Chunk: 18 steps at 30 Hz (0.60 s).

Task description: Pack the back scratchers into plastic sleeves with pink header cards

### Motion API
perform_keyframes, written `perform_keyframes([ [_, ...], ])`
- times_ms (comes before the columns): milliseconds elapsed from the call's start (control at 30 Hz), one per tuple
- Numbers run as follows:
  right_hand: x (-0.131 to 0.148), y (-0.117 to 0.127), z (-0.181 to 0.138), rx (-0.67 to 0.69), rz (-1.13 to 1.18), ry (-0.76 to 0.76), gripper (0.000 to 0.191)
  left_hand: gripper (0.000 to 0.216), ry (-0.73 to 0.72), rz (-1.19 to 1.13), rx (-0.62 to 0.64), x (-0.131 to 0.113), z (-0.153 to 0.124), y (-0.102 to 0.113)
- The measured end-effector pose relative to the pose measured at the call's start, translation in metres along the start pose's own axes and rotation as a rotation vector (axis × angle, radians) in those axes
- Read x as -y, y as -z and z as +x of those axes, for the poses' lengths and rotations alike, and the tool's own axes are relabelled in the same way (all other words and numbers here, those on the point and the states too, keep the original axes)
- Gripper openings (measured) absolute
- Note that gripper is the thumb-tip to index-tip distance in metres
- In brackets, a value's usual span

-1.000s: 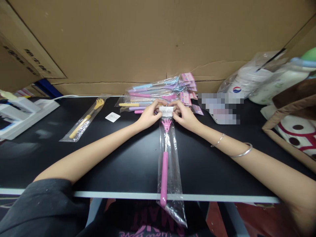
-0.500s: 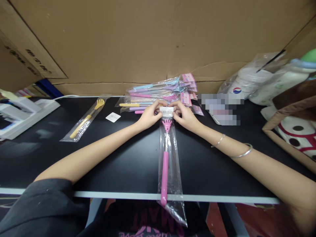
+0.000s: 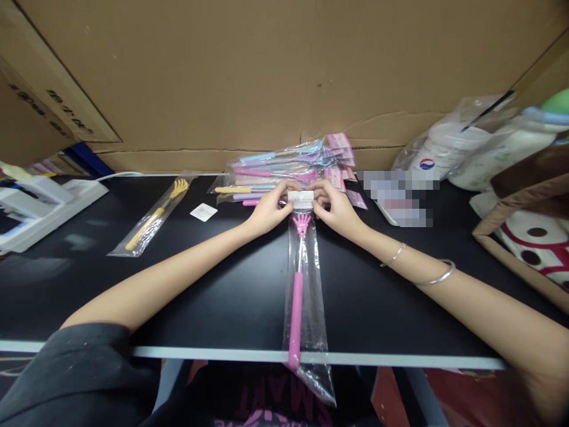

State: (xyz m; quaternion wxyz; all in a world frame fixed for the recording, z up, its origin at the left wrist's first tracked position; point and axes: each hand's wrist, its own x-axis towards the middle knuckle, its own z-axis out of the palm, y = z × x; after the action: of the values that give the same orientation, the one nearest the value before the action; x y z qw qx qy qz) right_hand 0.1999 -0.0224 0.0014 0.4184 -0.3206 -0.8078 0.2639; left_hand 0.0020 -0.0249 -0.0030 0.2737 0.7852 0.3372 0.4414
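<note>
A pink back scratcher (image 3: 296, 314) with a hand-shaped head lies in a clear plastic sleeve (image 3: 316, 308), its handle end reaching past the table's front edge. Across the sleeve's top is a white label (image 3: 301, 200) with small print. My left hand (image 3: 272, 207) pinches the label's left side between thumb and fingers. On the right side, my right hand (image 3: 334, 207) pinches it the same way. Behind my hands is a pile of bagged back scratchers (image 3: 275, 157) in several colours, partly hidden by my fingers.
A bagged yellow back scratcher (image 3: 151, 219) and a white square sticker (image 3: 204, 212) lie to the left. Farther left is a white power strip (image 3: 53, 216). To the right are a blurred-out phone-like object (image 3: 391, 216), a bagged cup (image 3: 451, 148) and a brown-trimmed bag (image 3: 528, 237). Cardboard (image 3: 222, 71) walls the back.
Almost nothing differs. The label and the fingers of my right hand have shifted very slightly to the right, and the sleeve's lower end has moved a little.
</note>
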Motion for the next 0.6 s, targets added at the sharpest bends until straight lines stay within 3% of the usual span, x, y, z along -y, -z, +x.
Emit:
perform_keyframes([
  [133,0.002,0.000,0.000,-0.027,-0.003,0.012,0.026,0.035,-0.029,0.127,-0.002,0.002,0.000,0.000],
  [400,-0.002,-0.001,-0.003,-0.031,-0.165,0.092,0.025,0.031,-0.056,0.538,-0.046,-0.012,-0.007,-0.003],
  [600,0.000,-0.001,-0.004,-0.074,-0.165,0.090,0.024,0.019,-0.038,0.594,-0.134,-0.016,-0.007,-0.003],
])
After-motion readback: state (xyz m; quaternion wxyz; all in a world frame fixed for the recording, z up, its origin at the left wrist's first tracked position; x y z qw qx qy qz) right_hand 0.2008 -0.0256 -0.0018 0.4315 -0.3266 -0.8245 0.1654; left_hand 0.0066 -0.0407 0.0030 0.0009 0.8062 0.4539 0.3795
